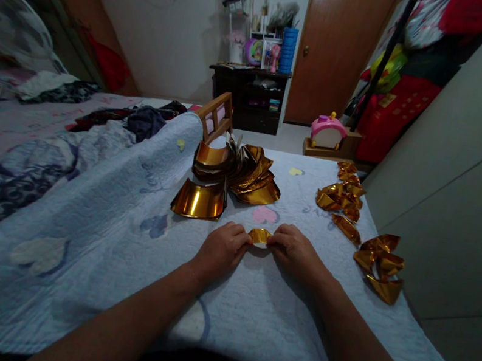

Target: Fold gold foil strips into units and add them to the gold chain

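Between my two hands, just above the cloth, is a small folded piece of gold foil paper [260, 236]. My left hand [225, 247] pinches its left end, and my right hand [293, 249] pinches the right end with fingers closed. Only the shiny middle of the piece shows; its ends are hidden under my fingers. Beyond my left hand lies a fanned stack of curved gold foil sheets [199, 199]. More sheets [260, 177] spread to its right. Over on the right side, several folded gold foil pieces [380, 265] lie in a loose heap.
A light blue quilted cloth [135, 286] with heart shapes covers the work surface. Further folded pieces [340, 196] lie toward its far right corner. A wooden chair [218, 116] stands at the far edge. At the right is a pale cabinet [467, 181]; a bed with rumpled bedding [42, 153] is at left.
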The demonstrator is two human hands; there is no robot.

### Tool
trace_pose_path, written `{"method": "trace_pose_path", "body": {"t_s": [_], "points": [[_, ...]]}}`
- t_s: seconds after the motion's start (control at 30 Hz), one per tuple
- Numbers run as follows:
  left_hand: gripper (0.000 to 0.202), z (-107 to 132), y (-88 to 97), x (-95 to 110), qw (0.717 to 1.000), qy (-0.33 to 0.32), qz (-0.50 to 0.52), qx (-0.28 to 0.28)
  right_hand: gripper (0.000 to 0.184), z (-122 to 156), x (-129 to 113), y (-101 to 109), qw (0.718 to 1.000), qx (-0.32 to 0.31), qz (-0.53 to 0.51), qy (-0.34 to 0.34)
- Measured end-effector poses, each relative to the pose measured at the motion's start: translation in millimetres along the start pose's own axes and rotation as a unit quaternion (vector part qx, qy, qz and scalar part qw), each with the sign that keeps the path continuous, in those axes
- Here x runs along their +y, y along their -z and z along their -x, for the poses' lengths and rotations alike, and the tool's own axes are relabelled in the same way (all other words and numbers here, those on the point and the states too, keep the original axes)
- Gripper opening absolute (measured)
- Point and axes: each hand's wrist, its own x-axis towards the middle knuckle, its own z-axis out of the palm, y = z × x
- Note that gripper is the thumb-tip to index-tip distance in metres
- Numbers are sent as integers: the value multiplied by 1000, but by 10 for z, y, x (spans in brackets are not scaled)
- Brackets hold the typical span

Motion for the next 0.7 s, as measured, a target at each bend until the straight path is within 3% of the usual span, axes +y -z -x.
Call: {"method": "trace_pose_path", "body": {"t_s": [0.37, 0.7], "points": [[13, -20, 23, 3, 997, 59, 28, -41, 15, 9, -1, 25, 999, -22, -16, -36], [8, -46, 42, 2, 996, 57, 50, -43, 15, -3, -73, 65, 998, -41, 2, -48]]}}
